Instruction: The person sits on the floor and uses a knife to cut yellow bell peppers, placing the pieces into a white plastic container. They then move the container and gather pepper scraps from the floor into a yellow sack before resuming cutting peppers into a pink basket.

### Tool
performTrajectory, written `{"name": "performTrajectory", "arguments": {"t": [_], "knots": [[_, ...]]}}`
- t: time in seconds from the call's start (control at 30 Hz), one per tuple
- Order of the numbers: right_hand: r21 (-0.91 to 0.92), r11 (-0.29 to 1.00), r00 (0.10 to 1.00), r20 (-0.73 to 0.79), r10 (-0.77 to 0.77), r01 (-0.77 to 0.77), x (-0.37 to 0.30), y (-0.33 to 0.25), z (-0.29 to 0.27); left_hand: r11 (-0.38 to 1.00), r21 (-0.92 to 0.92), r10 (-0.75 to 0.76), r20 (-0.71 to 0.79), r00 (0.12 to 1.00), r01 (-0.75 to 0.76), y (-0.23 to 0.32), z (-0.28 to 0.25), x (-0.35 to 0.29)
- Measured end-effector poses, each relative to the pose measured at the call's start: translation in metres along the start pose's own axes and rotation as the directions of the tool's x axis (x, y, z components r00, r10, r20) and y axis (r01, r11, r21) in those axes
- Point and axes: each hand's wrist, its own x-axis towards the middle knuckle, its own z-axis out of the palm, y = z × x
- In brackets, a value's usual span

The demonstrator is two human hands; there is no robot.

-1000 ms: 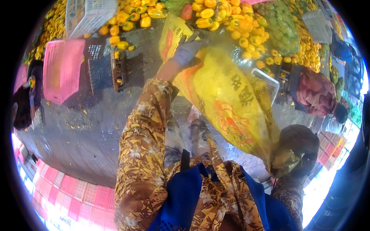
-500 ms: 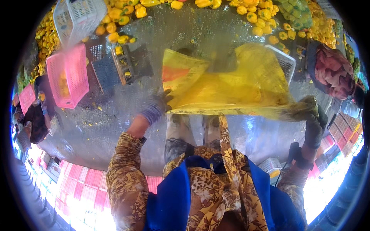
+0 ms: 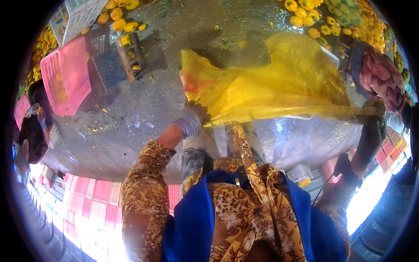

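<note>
A yellow plastic sheet point(image 3: 262, 85), dirty and with an orange patch near its left end, is stretched out in front of my legs. I cannot tell whether it is a single layer or a sack. My left hand point(image 3: 195, 115), in a dark glove with a striped cuff, is closed on its near left corner. Far to the right, my gloved right hand point(image 3: 374, 114) grips the other end of the near edge, its fingers partly hidden. The near edge runs taut between my hands, while the far part billows over the floor.
Yellow bell peppers point(image 3: 305, 11) lie on the wet floor ahead. At left stand a pink crate point(image 3: 67, 78), a white crate point(image 3: 78, 15) and a dark crate point(image 3: 109, 65). People point(image 3: 35, 135) are at both sides. Red crates point(image 3: 94, 201) are stacked behind me.
Both hands have shifted to the right with the sheet still in them. Its far part has spread and billowed more, and the view has tilted a little.
</note>
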Motion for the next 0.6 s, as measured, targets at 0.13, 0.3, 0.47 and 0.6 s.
{"name": "performTrajectory", "arguments": {"t": [0.13, 0.3, 0.47, 0.6], "knots": [[-0.529, 0.662, 0.831, 0.174, -0.528, 0.531, 0.057, -0.028, 0.021, 0.993, -0.051, 0.087, -0.341, 0.936, -0.111, 0.01, 0.001, -0.019], [-0.309, 0.648, 0.714, 0.194, -0.673, 0.696, 0.151, -0.044, 0.083, 0.951, -0.308, -0.09, -0.373, 0.923, -0.032, 0.016, 0.005, -0.015], [0.378, 0.855, 0.897, 0.12, -0.426, 0.355, 0.169, -0.147, 0.192, 0.562, -0.753, -0.217, -0.532, 0.819, -0.341, 0.024, -0.009, -0.038], [0.723, 0.684, 0.891, 0.37, -0.262, -0.099, 0.157, -0.048, 0.208, 0.431, -0.812, -0.443, -0.57, 0.692, -0.393, -0.012, -0.016, -0.074]]}}
